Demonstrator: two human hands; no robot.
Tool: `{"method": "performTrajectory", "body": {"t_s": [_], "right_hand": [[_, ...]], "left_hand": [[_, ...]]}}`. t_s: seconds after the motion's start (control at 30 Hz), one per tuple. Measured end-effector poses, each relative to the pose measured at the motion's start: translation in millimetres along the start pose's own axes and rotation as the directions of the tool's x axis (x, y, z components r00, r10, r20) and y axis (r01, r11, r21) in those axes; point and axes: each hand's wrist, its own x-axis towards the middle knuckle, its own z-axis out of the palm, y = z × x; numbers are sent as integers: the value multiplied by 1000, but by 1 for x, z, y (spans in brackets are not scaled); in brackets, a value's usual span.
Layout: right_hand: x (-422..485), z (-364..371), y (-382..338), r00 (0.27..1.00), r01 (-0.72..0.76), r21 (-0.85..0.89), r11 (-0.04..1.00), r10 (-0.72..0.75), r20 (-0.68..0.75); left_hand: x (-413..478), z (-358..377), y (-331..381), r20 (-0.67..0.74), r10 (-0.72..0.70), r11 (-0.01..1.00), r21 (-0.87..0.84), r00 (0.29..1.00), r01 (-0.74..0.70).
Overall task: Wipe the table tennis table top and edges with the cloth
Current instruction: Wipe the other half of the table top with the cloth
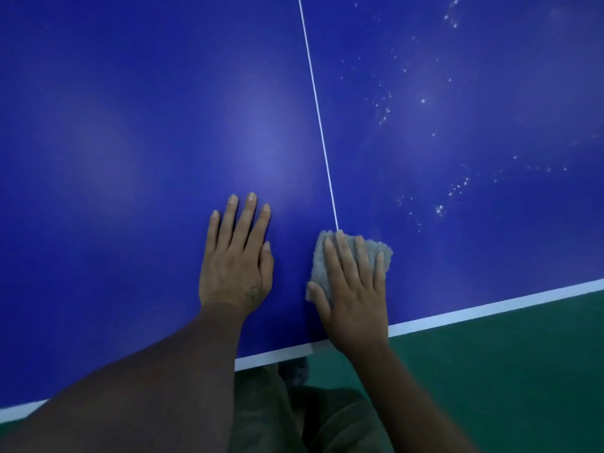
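The blue table tennis table top (147, 142) fills most of the view, with a thin white centre line (318, 125) running away from me and a white edge stripe (490, 308) along the near side. A grey fluffy cloth (376, 253) lies on the top at the near end of the centre line. My right hand (353, 289) presses flat on the cloth with straight, spread fingers. My left hand (235, 256) rests flat on the bare blue surface just left of it, fingers straight.
White specks and droplets (457, 188) are scattered over the right half of the top. A green floor (506, 387) lies beyond the near edge at lower right. My trousers (277, 413) show below the edge.
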Motion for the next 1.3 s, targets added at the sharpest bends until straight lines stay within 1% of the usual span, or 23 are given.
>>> {"method": "performTrajectory", "body": {"t_s": [0.07, 0.13, 0.2, 0.3, 0.37, 0.43, 0.47, 0.5, 0.57, 0.63, 0.67, 0.7, 0.73, 0.77, 0.83, 0.87, 0.9, 0.93, 1.0, 1.1, 1.2, 1.3], "right_hand": [[4, -3, 16, 999, 51, -14, 999, -50, 20], [35, -9, 34, 995, 100, -48, 994, -99, 26], [79, -16, 53, 996, 92, -78, 993, -93, -9], [158, -31, 72, 997, -26, -64, 998, 21, -69], [201, -41, 76, 993, -104, 3, 995, 104, -53], [220, -46, 71, 989, -142, 54, 988, 144, -34], [217, -45, 66, 990, -137, 46, 990, 139, -36], [206, -43, 59, 993, -109, 14, 994, 110, -43], [161, -36, 46, 999, 16, -45, 999, -18, -48], [99, -28, 42, 987, 159, -26, 987, -159, -21], [66, -24, 47, 979, 205, -10, 979, -205, -2], [36, -21, 57, 972, 235, 0, 972, -235, 20], [10, -19, 70, 967, 253, -1, 967, -253, 41], [-9, -17, 86, 962, 266, -11, 964, -265, 62], [-17, -16, 114, 954, 296, -25, 955, -294, 66], [-9, -16, 126, 947, 316, -22, 949, -314, 61], [3, -18, 131, 943, 329, -24, 944, -327, 52], [21, -20, 134, 942, 335, -31, 942, -334, 32], [64, -23, 137, 950, 312, -54, 948, -313, -1], [142, -32, 136, 971, 226, -55, 972, -230, -72], [213, -46, 127, 989, 133, -10, 991, -133, -60], [228, -49, 116, 994, 92, -21, 996, -93, -48]], "left_hand": [[0, -1, 0, -2, 2, 1000, -4, 1000, -2], [0, -1, 0, 4, -4, 1000, -9, 1000, 4], [-1, 0, 0, -5, -11, 1000, -18, 1000, 10], [1, -1, 0, -29, -4, 999, -45, 1000, 3], [-1, -2, 3, -52, -6, 999, -53, 999, 4], [-1, -4, 8, -71, -4, 998, -56, 997, 0], [0, -5, 9, -77, -1, 999, -52, 997, -3], [0, -7, 11, -79, -4, 999, -48, 997, 1], [0, -8, 14, -84, -14, 999, -41, 996, 10], [-1, -11, 17, -96, -35, 999, -32, 995, 32], [0, -10, 22, -110, -68, 997, -36, 992, 65], [1, -8, 32, -128, -133, 991, -49, 983, 127], [4, -6, 48, -138, -233, 972, -77, 963, 224], [9, -2, 70, -136, -349, 935, -115, 927, 335], [18, 8, 121, -124, -547, 834, -158, 828, 528], [20, 15, 140, -123, -596, 801, -152, 793, 578], [20, 21, 150, -131, -606, 795, -129, 784, 593], [20, 26, 153, -150, -594, 804, -105, 790, 585], [19, 32, 149, -180, -577, 816, -69, 797, 574], [19, 31, 149, -208, -588, 806, -68, 781, 589], [20, 30, 151, -206, -583, 810, -80, 786, 581], [21, 29, 150, -204, -601, 797, -84, 773, 598]]}}
